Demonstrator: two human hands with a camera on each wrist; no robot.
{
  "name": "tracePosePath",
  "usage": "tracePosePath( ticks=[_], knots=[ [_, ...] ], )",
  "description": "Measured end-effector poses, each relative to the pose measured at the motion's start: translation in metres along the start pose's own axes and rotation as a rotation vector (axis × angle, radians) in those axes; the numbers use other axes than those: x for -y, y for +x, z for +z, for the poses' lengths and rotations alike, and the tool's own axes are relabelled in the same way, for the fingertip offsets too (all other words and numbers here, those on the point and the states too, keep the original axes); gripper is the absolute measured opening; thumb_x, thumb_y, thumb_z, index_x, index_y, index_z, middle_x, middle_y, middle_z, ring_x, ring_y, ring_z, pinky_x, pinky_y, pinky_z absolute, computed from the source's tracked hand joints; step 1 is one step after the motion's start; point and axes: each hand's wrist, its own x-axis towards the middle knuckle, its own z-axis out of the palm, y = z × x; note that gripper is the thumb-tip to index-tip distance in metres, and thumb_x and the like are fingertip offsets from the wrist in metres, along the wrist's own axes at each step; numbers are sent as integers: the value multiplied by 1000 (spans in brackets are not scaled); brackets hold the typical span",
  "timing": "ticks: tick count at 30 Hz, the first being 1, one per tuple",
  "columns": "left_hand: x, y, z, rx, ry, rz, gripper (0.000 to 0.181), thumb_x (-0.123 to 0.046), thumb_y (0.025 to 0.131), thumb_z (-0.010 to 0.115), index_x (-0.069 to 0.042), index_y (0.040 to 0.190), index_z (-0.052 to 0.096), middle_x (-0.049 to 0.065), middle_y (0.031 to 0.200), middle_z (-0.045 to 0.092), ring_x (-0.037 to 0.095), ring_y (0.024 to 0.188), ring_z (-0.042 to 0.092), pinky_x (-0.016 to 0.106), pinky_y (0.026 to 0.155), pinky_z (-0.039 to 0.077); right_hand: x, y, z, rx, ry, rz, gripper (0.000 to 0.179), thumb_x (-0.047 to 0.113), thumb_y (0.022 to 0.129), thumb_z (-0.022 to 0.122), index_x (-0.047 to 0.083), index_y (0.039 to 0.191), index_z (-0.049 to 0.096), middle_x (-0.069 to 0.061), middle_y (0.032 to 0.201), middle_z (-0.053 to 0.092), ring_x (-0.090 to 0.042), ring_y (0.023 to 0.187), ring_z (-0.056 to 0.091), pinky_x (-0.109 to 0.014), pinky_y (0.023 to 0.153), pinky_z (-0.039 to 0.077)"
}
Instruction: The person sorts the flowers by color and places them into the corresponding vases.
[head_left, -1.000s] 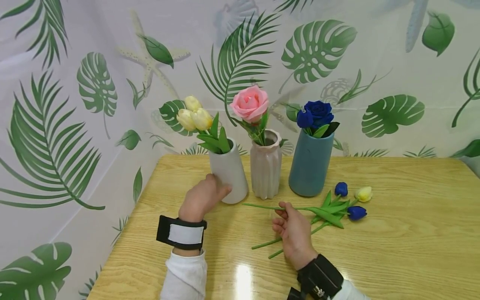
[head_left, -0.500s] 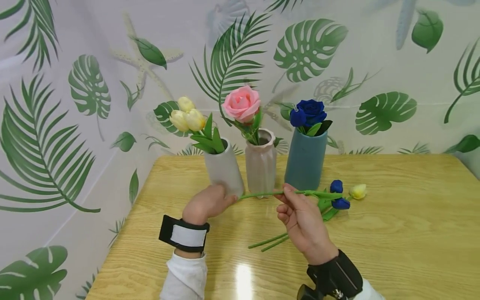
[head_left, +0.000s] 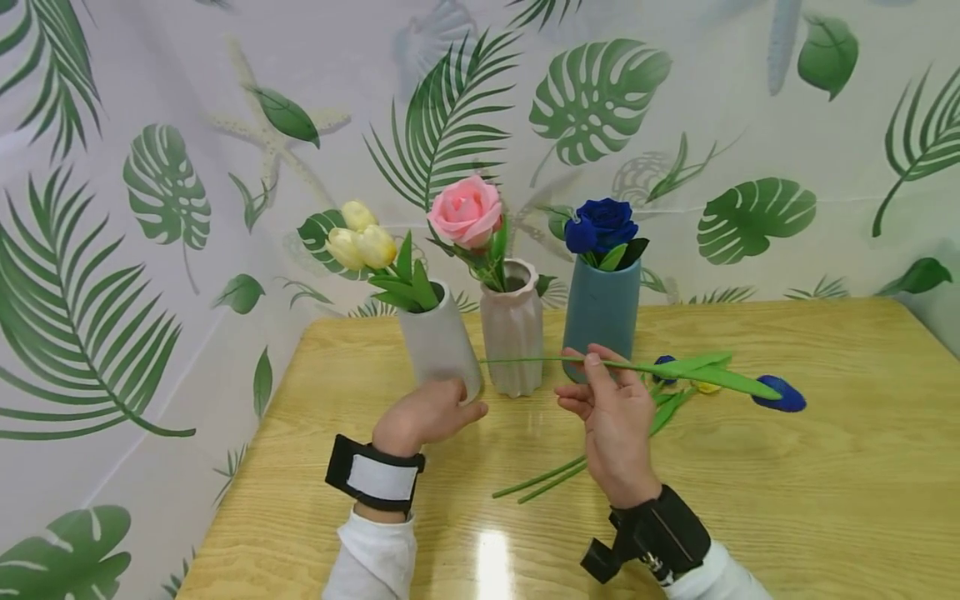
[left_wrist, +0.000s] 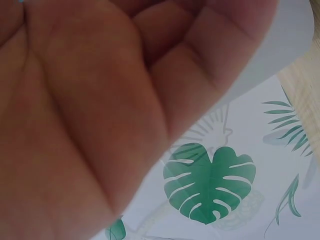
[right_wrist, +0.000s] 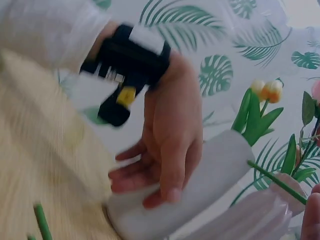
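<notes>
My right hand (head_left: 618,425) pinches the thin green stem of a blue tulip (head_left: 780,393) between thumb and fingertips. The tulip is held sideways above the table, its bloom to the right and its stem end pointing left, in front of the ribbed pinkish vase (head_left: 513,342). My left hand (head_left: 423,414) is by the lower front of the white vase (head_left: 438,346), its fingers loose and thumb pointing right; in the right wrist view this left hand (right_wrist: 172,135) overlaps that vase. Cream tulips (head_left: 363,242) stand in the white vase, a pink rose (head_left: 465,212) in the ribbed one.
A blue vase (head_left: 600,308) with blue roses (head_left: 603,223) stands at the right of the row. Another blue tulip (head_left: 664,363) and a yellow tulip (head_left: 707,387) lie on the wooden table (head_left: 825,467), partly behind my right hand. Leaf-patterned cloth (head_left: 450,108) backs the table.
My right hand has lifted one blue tulip off the bunch on the table and raised it toward the vases. My left hand has moved from the white vase's side down toward its base.
</notes>
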Motion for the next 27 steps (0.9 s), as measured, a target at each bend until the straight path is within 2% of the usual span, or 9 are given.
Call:
tracePosePath(
  ticks=[3, 6, 11, 13, 15, 19, 22, 24, 27],
  knots=[
    [1, -1, 0, 1, 3, -5, 34, -33, 102, 56, 0, 94, 61, 2, 71, 49, 16, 61, 46, 28, 58, 38, -6, 5, -3, -17, -71, -184, 25, 18, 105, 50, 2, 124, 55, -5, 109, 72, -10, 63, 69, -24, 63, 57],
    [2, 0, 1, -9, 16, 17, 33, -32, 102, 56, 1, 98, 61, 4, 74, 52, 17, 63, 48, 29, 59, 40, -10, 9, -7, 11, -114, -367, 26, 18, 106, 47, 1, 123, 55, -9, 111, 71, -12, 64, 70, -26, 63, 57],
    [-9, 7, 6, -143, 84, 132, 29, -27, 100, 58, 0, 107, 62, 6, 78, 61, 16, 65, 56, 30, 61, 46, -10, 19, -12, 87, -117, -667, 29, 9, 108, 37, -12, 124, 49, -17, 114, 68, -15, 66, 71, -27, 66, 58],
    [-17, 10, 10, -199, 115, 191, 33, -27, 101, 58, 1, 118, 61, 8, 86, 68, 17, 70, 63, 31, 64, 50, -9, 24, -14, 80, -178, -796, 30, 6, 108, 35, -15, 123, 50, -19, 116, 68, -12, 67, 71, -26, 67, 57],
    [-28, 14, 14, -220, 118, 232, 40, -28, 102, 56, 0, 129, 56, 11, 99, 71, 20, 83, 68, 32, 71, 54, -7, 29, -15, 63, -257, -930, 31, 8, 108, 36, -17, 120, 51, -21, 116, 67, -8, 70, 71, -24, 69, 57],
    [-50, 22, 26, -243, 32, 302, 53, -30, 103, 53, -1, 145, 39, 15, 135, 57, 24, 117, 61, 34, 93, 51, -2, 40, -18, 72, -401, -1185, 38, 15, 108, 40, -22, 111, 50, -26, 114, 64, -7, 79, 70, -21, 75, 55],
    [-64, 31, 37, -310, -81, 347, 64, -25, 102, 55, 1, 151, 23, 20, 149, 39, 28, 131, 50, 35, 103, 46, 2, 46, -21, 86, -470, -1308, 41, 18, 106, 44, -22, 106, 51, -27, 112, 62, -11, 83, 70, -20, 79, 54],
    [-73, 38, 45, -346, -166, 367, 70, -21, 101, 56, 3, 153, 15, 23, 152, 31, 29, 130, 49, 34, 103, 45, 6, 49, -24, 69, -507, -1348, 41, 20, 106, 45, -21, 106, 52, -28, 111, 62, -18, 79, 69, -19, 81, 54],
    [-86, 52, 54, -361, -303, 364, 79, -19, 101, 57, 3, 155, 4, 25, 155, 21, 26, 115, 58, 29, 95, 49, 13, 52, -29, 6, -572, -1368, 44, 25, 105, 46, -18, 105, 54, -27, 109, 63, -27, 70, 66, -16, 81, 52]
  ],
)
